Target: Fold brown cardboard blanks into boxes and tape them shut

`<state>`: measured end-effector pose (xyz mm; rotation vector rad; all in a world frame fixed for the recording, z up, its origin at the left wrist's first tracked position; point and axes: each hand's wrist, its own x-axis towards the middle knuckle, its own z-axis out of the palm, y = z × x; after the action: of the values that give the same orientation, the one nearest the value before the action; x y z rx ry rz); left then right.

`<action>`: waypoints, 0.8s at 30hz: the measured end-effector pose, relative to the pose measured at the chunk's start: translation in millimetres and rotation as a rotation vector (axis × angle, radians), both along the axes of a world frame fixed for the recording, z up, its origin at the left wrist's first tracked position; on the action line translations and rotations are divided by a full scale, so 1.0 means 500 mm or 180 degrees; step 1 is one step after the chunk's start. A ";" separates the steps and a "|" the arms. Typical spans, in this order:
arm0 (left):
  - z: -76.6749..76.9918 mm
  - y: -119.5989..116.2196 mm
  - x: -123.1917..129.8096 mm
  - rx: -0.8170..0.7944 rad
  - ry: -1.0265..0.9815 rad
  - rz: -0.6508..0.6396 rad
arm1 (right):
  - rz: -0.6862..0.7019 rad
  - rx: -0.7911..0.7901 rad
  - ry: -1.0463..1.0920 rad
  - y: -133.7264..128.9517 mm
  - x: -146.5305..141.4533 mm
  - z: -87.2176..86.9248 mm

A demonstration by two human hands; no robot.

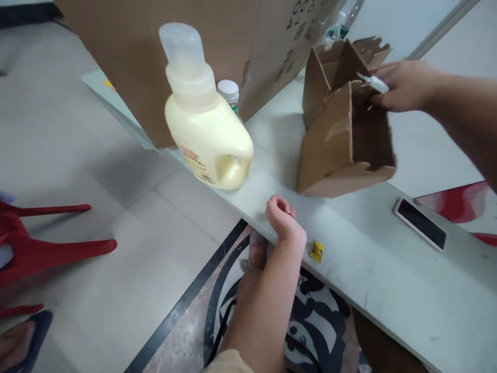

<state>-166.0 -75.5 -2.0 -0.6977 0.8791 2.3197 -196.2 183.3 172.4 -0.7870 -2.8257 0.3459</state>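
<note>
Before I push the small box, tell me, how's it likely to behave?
The small box is probably light for its size, since its walls look like thin cardboard and the near opening looks hollow. The ragged top edges may bend under a firm grip. Its flat sides suggest it would slide or tip rather than roll.

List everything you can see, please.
Table: 1, white, centre
Large carton: 1, brown, far end
Divided box: 1, brown, upper right
Jug: 1, pale yellow, left edge
Bottle: 1, white-capped, behind jug
Plastic bottle: at least 1, clear, top right
Phone: 1, black-screened, right
Wrapper: 1, yellow, near edge
Unclear pieces: 2, red, far right
Stool: 1, red, left
Mat: 1, black-and-white, below table
Footwear: 1, dark blue, bottom left
Slim item: 1, white, upper right
Left hand: 1, bare, near edge
Right hand: 1, bare, at divided box
</note>
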 end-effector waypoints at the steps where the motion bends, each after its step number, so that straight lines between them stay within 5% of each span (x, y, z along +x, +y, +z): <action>1: -0.002 -0.002 -0.005 -0.0041 0.0195 0.0031 | -0.0001 0.0057 -0.0231 0.002 0.018 0.002; 4: -0.005 -0.005 -0.014 -0.0054 0.0519 -0.0051 | -0.0159 0.0618 -0.1167 -0.012 0.074 0.002; 7: -0.005 0.001 -0.009 -0.0056 0.0510 -0.0200 | 0.0006 0.0515 -0.1323 -0.050 0.134 0.003; 13: -0.012 0.025 0.032 -0.0204 0.1373 -0.0757 | -0.0838 0.0349 -0.0141 -0.141 0.344 0.009; 15: -0.014 0.029 0.046 -0.0360 0.1726 -0.0885 | -0.0654 0.0531 0.0443 -0.170 0.452 -0.006; 18: -0.019 0.037 0.067 -0.0606 0.2412 -0.1048 | -0.0655 0.0863 0.0897 -0.211 0.608 -0.061; 21: -0.031 0.059 0.099 -0.0669 0.3356 -0.1208 | -0.1067 -0.0062 0.1252 -0.244 0.697 -0.146; 24: -0.047 0.090 0.139 -0.0724 0.4195 -0.1316 | -0.1254 -0.0896 0.1751 -0.265 0.704 -0.226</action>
<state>-96.6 -30.4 -25.4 1.0294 1.6060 2.1002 155.9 50.8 59.6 -1.0795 -2.0846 0.7668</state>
